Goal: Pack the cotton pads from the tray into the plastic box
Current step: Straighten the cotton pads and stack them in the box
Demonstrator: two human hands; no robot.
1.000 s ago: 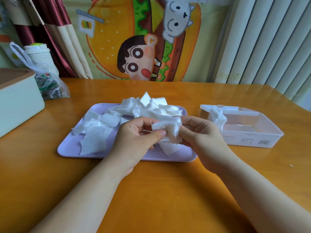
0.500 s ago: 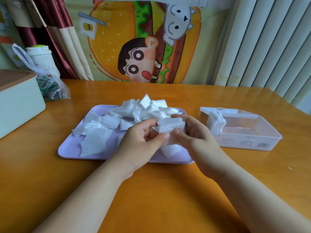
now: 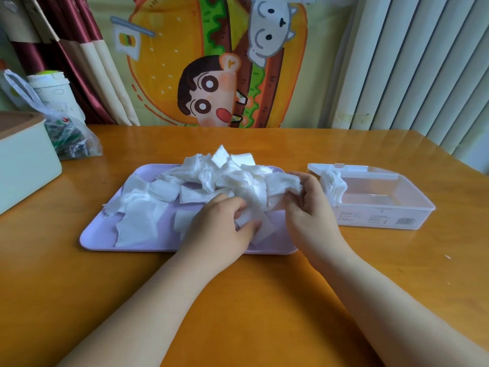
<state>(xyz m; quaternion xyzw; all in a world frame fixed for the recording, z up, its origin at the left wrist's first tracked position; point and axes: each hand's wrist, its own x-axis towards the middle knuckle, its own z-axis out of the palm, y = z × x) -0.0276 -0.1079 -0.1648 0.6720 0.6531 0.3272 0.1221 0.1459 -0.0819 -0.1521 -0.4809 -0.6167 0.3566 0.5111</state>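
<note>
A lilac tray (image 3: 98, 234) lies in the middle of the table with a loose heap of white cotton pads (image 3: 211, 173) on it. My right hand (image 3: 309, 207) holds a small stack of pads (image 3: 281, 182) above the tray's right end. My left hand (image 3: 217, 226) is low over the tray's front, fingers curled round loose pads (image 3: 260, 230) lying there. The clear plastic box (image 3: 397, 215) stands open to the right of the tray, with a stack of pads (image 3: 333, 186) upright at its left end.
A pale green box with a brown lid (image 3: 23, 160) sits at the left edge. Behind it are a plastic bag (image 3: 71, 139) and a white cup (image 3: 50, 88). A curtain, a cartoon poster and white blinds stand behind the wooden table (image 3: 238, 300).
My left hand has let go of the shared stack and dropped to the tray's front, where it grips loose pads. My right hand keeps the stack, now slightly further right.
</note>
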